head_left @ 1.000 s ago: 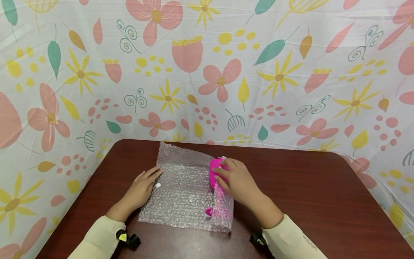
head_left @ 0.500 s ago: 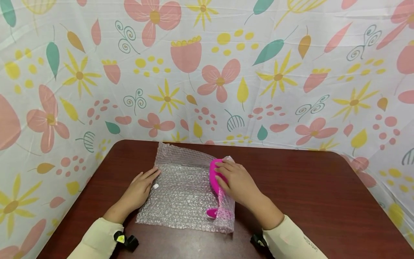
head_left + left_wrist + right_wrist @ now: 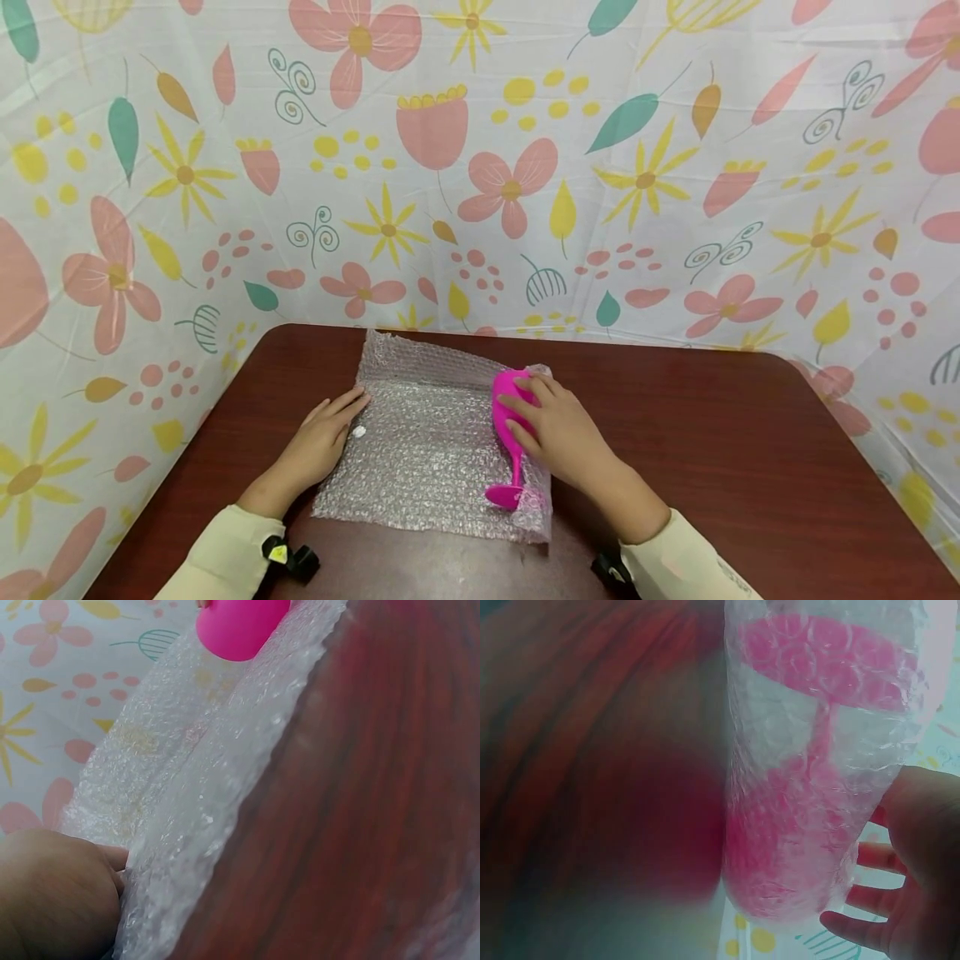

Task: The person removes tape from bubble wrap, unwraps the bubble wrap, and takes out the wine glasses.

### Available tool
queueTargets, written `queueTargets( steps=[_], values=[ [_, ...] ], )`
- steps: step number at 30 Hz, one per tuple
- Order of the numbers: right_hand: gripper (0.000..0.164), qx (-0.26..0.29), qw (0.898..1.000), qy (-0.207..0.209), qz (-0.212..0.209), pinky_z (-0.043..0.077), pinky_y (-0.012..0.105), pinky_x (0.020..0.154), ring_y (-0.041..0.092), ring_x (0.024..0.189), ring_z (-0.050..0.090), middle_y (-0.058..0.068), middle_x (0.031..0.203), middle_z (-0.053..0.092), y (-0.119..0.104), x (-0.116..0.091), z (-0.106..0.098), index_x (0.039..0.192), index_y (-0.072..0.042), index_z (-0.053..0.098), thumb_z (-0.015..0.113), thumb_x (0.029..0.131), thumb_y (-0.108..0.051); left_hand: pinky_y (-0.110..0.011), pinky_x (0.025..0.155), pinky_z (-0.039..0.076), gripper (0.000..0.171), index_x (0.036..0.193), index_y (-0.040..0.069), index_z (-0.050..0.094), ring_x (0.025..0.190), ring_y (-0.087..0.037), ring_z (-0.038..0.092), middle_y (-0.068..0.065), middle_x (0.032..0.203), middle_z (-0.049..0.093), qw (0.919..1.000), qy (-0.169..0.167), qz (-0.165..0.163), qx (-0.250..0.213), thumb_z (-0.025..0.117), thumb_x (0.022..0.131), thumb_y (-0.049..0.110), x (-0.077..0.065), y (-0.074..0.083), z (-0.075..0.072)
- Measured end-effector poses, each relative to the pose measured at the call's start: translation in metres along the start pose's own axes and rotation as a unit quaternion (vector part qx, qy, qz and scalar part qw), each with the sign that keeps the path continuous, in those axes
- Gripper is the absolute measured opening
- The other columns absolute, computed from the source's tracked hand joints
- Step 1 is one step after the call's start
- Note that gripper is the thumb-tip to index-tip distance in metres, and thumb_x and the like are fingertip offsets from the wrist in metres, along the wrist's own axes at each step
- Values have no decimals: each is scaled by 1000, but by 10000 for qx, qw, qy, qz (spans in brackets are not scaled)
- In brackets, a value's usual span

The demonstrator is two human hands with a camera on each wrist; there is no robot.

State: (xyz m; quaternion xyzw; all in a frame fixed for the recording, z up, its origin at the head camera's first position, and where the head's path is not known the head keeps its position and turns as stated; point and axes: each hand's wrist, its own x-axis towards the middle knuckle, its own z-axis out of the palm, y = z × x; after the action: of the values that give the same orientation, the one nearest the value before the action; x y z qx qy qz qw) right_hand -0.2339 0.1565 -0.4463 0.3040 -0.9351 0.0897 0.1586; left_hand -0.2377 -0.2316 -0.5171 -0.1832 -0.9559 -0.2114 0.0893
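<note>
A bright pink wine goblet [image 3: 506, 417] lies on its side along the right part of a clear bubble wrap sheet [image 3: 420, 446], its foot toward the near edge. My right hand [image 3: 564, 433] holds the goblet's bowl, fingers bent over its top. In the right wrist view a layer of bubble wrap [image 3: 780, 847] covers the goblet's outer side, and my right hand [image 3: 922, 855] has its fingers at the bowl. My left hand [image 3: 318, 437] rests at the sheet's left edge, fingers extended; in the left wrist view its fingertips are partly hidden by the wrap.
The dark red-brown wooden table [image 3: 720, 450] extends to the right of the sheet. A small white piece [image 3: 360, 432] sits on the wrap near my left hand. A floral cloth [image 3: 480, 167] hangs behind the table. Black straps circle both wrists.
The goblet has shifted slightly right with my right hand. Its stem and most of its foot, earlier covered by the wrap's folded right side, now show bare. My left hand stays nearly still.
</note>
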Motion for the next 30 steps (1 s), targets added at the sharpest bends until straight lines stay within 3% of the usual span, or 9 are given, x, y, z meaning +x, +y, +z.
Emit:
queueTargets(
  steps=[8, 14, 20, 30],
  values=[
    [43, -83, 10000, 42, 16, 45, 55, 108, 36, 130, 53, 13, 134, 59, 4, -5, -3, 132, -25, 69, 74, 91, -35, -60, 118, 27, 47, 149, 3, 49, 142, -38, 45, -18, 157, 44, 10000, 20, 8, -8, 48, 102, -2, 0, 1, -1],
    [42, -89, 9998, 174, -69, 37, 53, 117, 37, 134, 52, 16, 131, 60, 8, -9, -7, 128, -18, 71, 76, 89, -33, -60, 118, 27, 46, 148, 2, 49, 142, -38, 45, -19, 157, 44, 10000, 20, 18, -23, 48, 102, -2, 0, 3, -3],
    [46, 91, 9999, 133, 39, 48, 47, 108, 33, 131, 57, 17, 138, 58, 7, -12, -7, 131, -13, 69, 77, 89, -30, -60, 118, 28, 46, 148, 2, 49, 142, -38, 45, -19, 156, 45, 10000, 67, 38, -35, 49, 101, -2, 0, 1, -2],
    [42, 222, 9993, 209, 202, 47, 47, 110, 31, 131, 54, 12, 136, 58, 10, -16, -7, 125, -6, 65, 73, 92, -29, -60, 117, 29, 48, 148, 4, 49, 142, -37, 45, -18, 156, 45, 9999, 96, 59, -22, 50, 101, -3, 0, 0, 0]
  ],
)
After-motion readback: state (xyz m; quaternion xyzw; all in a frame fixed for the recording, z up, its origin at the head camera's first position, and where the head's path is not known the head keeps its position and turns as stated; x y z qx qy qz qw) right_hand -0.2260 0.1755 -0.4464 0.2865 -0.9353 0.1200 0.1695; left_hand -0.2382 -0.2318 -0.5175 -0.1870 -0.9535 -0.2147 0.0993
